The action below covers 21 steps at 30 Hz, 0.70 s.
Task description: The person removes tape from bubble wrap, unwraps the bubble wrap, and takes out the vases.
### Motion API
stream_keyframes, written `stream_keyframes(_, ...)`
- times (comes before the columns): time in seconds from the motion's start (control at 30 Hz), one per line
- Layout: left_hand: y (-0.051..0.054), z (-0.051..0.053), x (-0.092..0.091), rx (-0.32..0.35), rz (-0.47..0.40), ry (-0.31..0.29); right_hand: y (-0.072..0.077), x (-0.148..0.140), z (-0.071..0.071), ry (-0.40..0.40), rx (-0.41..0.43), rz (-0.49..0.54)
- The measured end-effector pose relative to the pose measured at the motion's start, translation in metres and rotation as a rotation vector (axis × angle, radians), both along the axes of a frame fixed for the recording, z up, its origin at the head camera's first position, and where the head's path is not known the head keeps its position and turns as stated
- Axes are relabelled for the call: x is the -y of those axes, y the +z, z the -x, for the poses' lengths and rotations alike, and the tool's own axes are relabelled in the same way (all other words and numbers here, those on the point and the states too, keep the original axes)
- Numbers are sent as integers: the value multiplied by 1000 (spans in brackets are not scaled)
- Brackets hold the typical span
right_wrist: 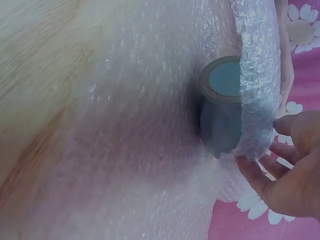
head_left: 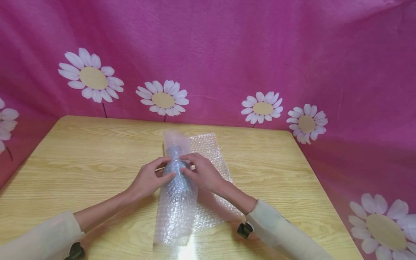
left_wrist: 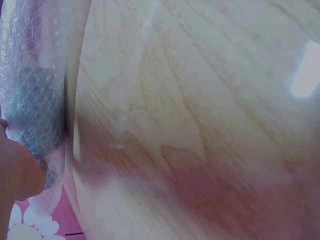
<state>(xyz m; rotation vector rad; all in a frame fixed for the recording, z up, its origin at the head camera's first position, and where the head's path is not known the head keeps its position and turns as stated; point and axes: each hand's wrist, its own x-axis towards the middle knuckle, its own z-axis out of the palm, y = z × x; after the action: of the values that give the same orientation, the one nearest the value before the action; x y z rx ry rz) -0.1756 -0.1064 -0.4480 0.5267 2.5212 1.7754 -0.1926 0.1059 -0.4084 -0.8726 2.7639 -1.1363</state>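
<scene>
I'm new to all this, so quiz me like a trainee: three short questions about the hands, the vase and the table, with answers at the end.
1. True or false: in the right wrist view, part of the vase is uncovered.

2. In the head view, the vase's narrow end points toward which edge of the table?
A) left
B) far
C) right

3. Fill in the missing words: the left hand and the right hand both touch the see-through ____.

Key:
1. True; its round end is bare there.
2. B
3. bubble wrap
</scene>
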Motion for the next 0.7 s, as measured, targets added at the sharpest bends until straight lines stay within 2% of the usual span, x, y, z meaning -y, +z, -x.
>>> stream_keyframes(0.13, -2, -2, 4, 26, -9, 6, 1, 4, -1, 4, -12, -44)
stream_keyframes(0.37, -3, -4, 7, 71, -23, 4, -1, 9, -2, -2, -84, -109)
stream_keyframes(0.7, -3, -5, 10, 72, -24, 0, -2, 3, -6, 20, -21, 13)
